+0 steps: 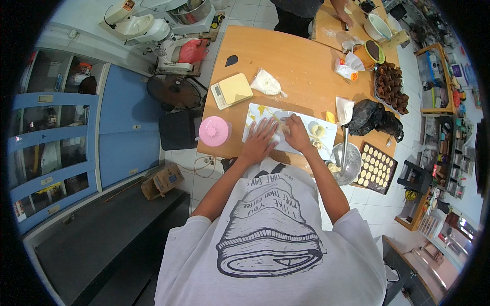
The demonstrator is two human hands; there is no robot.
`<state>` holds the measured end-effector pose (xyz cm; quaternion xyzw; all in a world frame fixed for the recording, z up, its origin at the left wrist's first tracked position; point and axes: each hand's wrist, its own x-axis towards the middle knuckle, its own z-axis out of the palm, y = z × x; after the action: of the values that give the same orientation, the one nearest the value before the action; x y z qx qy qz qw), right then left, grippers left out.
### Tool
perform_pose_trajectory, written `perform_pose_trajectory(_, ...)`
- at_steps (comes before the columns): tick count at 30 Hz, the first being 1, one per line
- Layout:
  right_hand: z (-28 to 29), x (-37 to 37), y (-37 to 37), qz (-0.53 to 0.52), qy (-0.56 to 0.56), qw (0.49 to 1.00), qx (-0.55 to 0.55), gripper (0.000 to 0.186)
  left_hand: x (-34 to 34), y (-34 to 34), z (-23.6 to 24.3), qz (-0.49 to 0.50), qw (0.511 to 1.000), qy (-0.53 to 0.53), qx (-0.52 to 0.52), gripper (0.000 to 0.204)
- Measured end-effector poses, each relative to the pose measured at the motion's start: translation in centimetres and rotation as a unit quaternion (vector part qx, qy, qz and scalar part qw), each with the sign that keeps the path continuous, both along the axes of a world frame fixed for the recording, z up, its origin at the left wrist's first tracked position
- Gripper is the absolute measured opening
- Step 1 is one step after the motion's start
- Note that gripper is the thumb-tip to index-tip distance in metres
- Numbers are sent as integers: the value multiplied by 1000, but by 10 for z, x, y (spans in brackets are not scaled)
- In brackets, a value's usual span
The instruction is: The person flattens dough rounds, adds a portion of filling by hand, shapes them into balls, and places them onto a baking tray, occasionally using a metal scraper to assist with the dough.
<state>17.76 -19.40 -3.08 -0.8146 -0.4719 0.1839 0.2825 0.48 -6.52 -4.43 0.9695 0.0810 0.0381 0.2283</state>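
Observation:
A white marbled board with yellow patches lies at the table's near edge, under both hands. My left hand rests on its left part, fingers spread and flat. Close by, my right hand is closed and pressed down on the board; whatever its fingers hold is hidden. Something pale and thin, perhaps a clear sheet, lies between the hands. Right of my right hand sit a pale yellow round piece and small dough scraps. A yellow scraper-like piece lies just beyond the board.
Left stand a pink lidded container and a kitchen scale; a bag of white powder lies beyond. Right are a metal bowl, a tray of round dough pieces, a black plastic bag and brown paper cups. Another person's hand works at the far table.

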Motion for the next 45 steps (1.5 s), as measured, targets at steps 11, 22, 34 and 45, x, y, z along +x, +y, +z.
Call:
perform_pose_trajectory(11, 10, 3, 2, 4, 35, 999, 24, 46, 5, 4, 8, 10, 997, 8, -77, 67)
perform_pose_trajectory(22, 53, -16, -15, -180, 451, 851, 199, 34, 35, -1, 44, 149, 727, -31, -669, 28)
perform_pose_trajectory(34, 56, -25, -21, -176, 469, 838, 219, 28, 32, -2, 60, 163, 761, -43, -626, 20)
perform_pose_trajectory(45, 47, -32, -14, -170, 505, 810, 246, 30, 24, 1, 66, 201, 789, -28, -581, 26)
